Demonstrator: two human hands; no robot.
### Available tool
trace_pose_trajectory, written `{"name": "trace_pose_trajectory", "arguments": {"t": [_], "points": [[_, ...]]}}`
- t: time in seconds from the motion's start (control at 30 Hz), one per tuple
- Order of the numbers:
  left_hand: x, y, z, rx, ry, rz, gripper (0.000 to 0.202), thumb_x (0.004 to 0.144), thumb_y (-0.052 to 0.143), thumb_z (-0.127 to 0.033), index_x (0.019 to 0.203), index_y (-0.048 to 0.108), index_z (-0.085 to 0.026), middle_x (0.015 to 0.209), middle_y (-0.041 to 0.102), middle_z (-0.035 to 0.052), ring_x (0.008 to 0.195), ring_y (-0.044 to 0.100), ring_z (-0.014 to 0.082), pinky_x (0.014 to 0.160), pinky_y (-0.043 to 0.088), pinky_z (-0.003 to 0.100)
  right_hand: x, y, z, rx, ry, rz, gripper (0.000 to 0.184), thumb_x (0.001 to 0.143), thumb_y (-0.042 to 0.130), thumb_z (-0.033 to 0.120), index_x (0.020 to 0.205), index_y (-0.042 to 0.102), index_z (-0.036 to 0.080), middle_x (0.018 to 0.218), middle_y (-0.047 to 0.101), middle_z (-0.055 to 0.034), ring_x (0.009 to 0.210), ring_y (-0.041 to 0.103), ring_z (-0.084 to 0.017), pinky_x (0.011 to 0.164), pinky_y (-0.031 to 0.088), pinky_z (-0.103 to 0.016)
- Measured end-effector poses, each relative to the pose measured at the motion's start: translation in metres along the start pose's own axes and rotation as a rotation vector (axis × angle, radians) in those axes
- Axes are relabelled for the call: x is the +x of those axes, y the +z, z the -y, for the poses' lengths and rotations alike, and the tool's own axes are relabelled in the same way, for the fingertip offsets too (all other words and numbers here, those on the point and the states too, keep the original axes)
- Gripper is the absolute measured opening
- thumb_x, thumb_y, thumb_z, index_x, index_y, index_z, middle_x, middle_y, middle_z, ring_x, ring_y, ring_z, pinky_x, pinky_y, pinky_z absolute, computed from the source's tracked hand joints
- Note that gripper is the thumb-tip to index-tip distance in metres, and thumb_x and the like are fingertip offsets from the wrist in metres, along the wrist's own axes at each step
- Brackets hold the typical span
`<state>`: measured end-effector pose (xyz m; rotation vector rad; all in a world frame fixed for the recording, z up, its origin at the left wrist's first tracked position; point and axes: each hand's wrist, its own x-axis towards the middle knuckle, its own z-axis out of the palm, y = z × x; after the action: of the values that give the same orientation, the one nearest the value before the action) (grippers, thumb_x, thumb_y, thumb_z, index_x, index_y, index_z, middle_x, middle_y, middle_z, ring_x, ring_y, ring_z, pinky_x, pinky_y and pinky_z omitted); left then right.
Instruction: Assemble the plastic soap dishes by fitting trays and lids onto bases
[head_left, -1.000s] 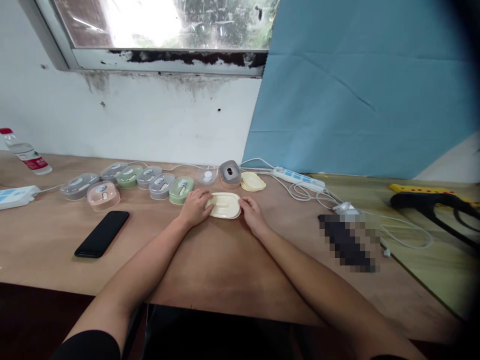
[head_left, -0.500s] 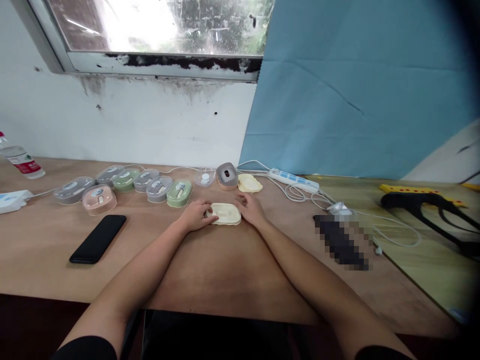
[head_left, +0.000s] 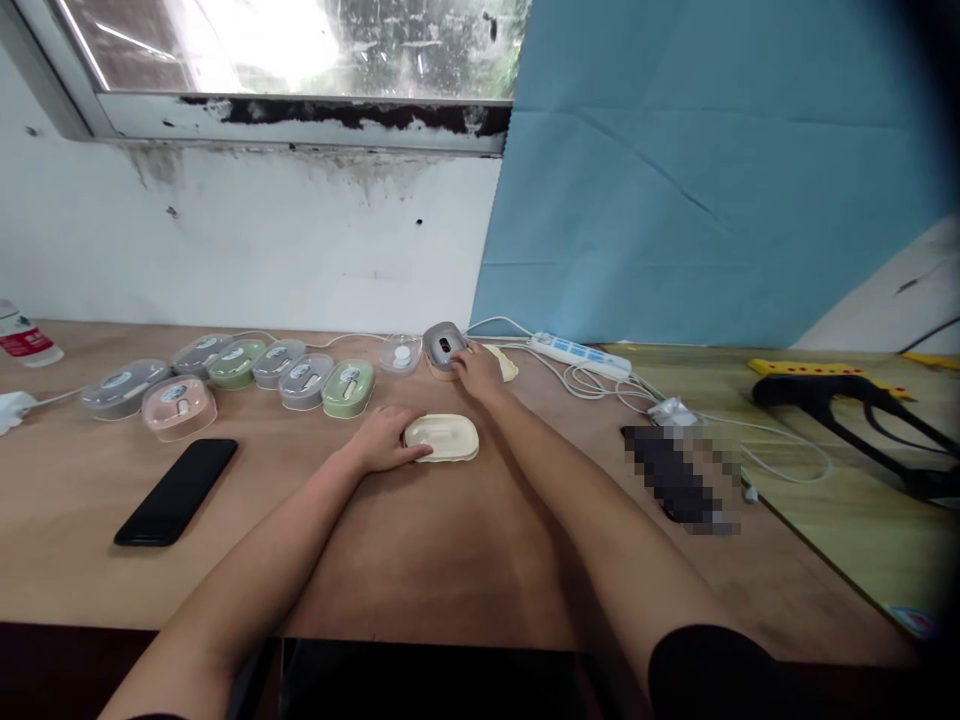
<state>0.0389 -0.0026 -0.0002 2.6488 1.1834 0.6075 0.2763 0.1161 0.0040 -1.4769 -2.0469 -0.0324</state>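
My left hand (head_left: pixel 386 440) is closed around the left end of a cream oval plastic piece (head_left: pixel 446 438), which lies flat on the table with its thumb along the near edge. My right hand (head_left: pixel 480 372) has its fingertips at the right rim of a grey, rounded plastic case part (head_left: pixel 442 342) with a dark slot. Pinkish-brown parts show below that grey one, as if stacked. Behind my right hand, a cream plastic piece (head_left: pixel 504 362) is partly hidden. A clear lid with a white knob (head_left: pixel 402 355) lies left of the grey part.
Several closed cases with clear lids stand to the left, a green one (head_left: pixel 349 388) and a pink one (head_left: pixel 178 408) among them. A black phone (head_left: pixel 178 490) lies nearer. Rightward are a power strip (head_left: pixel 581 355), loose white cables, a blurred dark object (head_left: pixel 671 475) and a black-handled tool (head_left: pixel 832 410).
My right hand has left the cream oval piece and reached away from me to the grey part. My left hand stays on the cream piece. The view has shifted slightly.
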Motion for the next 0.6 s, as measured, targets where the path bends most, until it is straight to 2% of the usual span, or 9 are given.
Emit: {"name": "trace_pose_trajectory", "arguments": {"t": [0.07, 0.17, 0.27, 0.33, 0.43, 0.5, 0.6], "points": [[0.000, -0.001, -0.001, -0.013, 0.016, 0.015, 0.059, 0.079, 0.060, -0.059, 0.125, 0.056, -0.021, 0.121, 0.064, 0.0104, 0.112, 0.057, 0.0295, 0.092, 0.042, 0.040, -0.004, -0.003, 0.003, 0.050, 0.010, -0.073, 0.023, 0.089, 0.051, 0.028, 0.100, 0.069, 0.020, 0.129, 0.055, -0.0119, 0.116, 0.052, -0.030, 0.099, 0.040, -0.044], [0.000, 0.000, -0.001, -0.024, 0.032, 0.025, 0.054, 0.079, 0.059, -0.060, 0.119, 0.061, -0.022, 0.111, 0.067, 0.0089, 0.104, 0.060, 0.0278, 0.089, 0.044, 0.038, -0.022, -0.013, 0.015, 0.153, -0.032, -0.212, 0.026, 0.093, 0.044, 0.031, 0.103, 0.065, 0.020, 0.132, 0.052, -0.0122, 0.125, 0.047, -0.028, 0.103, 0.039, -0.043], [0.001, 0.005, 0.001, -0.054, -0.023, -0.067, 0.049, 0.083, 0.057, -0.056, 0.117, 0.060, -0.022, 0.099, 0.069, 0.0070, 0.096, 0.063, 0.0255, 0.087, 0.045, 0.038, -0.058, -0.025, 0.028, 0.282, -0.147, -0.242, 0.030, 0.095, 0.040, 0.039, 0.106, 0.060, 0.020, 0.133, 0.052, -0.0124, 0.128, 0.045, -0.027, 0.105, 0.038, -0.043], [0.002, 0.009, 0.005, -0.102, -0.118, -0.224, 0.055, 0.084, 0.057, -0.051, 0.129, 0.050, -0.019, 0.102, 0.068, 0.0075, 0.094, 0.063, 0.0239, 0.087, 0.047, 0.038, -0.089, -0.030, 0.034, 0.380, -0.174, -0.205, 0.034, 0.096, 0.035, 0.044, 0.110, 0.057, 0.021, 0.132, 0.054, -0.0122, 0.124, 0.049, -0.027, 0.102, 0.041, -0.044], [0.001, 0.011, 0.011, -0.183, -0.209, -0.439, 0.082, 0.083, 0.060, -0.049, 0.147, 0.021, -0.016, 0.117, 0.063, 0.0113, 0.095, 0.063, 0.0222, 0.085, 0.049, 0.036, -0.127, -0.035, 0.037, 0.510, -0.103, -0.212, 0.044, 0.095, 0.029, 0.054, 0.109, 0.056, 0.022, 0.119, 0.062, -0.0117, 0.108, 0.059, -0.029, 0.094, 0.047, -0.045], [-0.001, 0.010, 0.011, -0.202, -0.168, -0.470, 0.095, 0.081, 0.062, -0.051, 0.150, 0.007, -0.016, 0.126, 0.058, 0.0142, 0.099, 0.062, 0.0225, 0.087, 0.049, 0.036, -0.140, -0.037, 0.037, 0.573, -0.073, -0.200, 0.051, 0.093, 0.028, 0.061, 0.105, 0.058, 0.022, 0.107, 0.065, -0.0113, 0.100, 0.061, -0.030, 0.088, 0.049, -0.045], [-0.005, 0.005, 0.004, -0.144, -0.062, -0.422, 0.098, 0.078, 0.064, -0.054, 0.151, 0.009, -0.016, 0.131, 0.054, 0.0170, 0.105, 0.060, 0.0250, 0.091, 0.048, 0.036, -0.141, -0.036, 0.038, 0.656, 0.028, -0.183, 0.054, 0.092, 0.026, 0.065, 0.099, 0.060, 0.022, 0.091, 0.066, -0.0099, 0.088, 0.063, -0.028, 0.080, 0.052, -0.044]]}}
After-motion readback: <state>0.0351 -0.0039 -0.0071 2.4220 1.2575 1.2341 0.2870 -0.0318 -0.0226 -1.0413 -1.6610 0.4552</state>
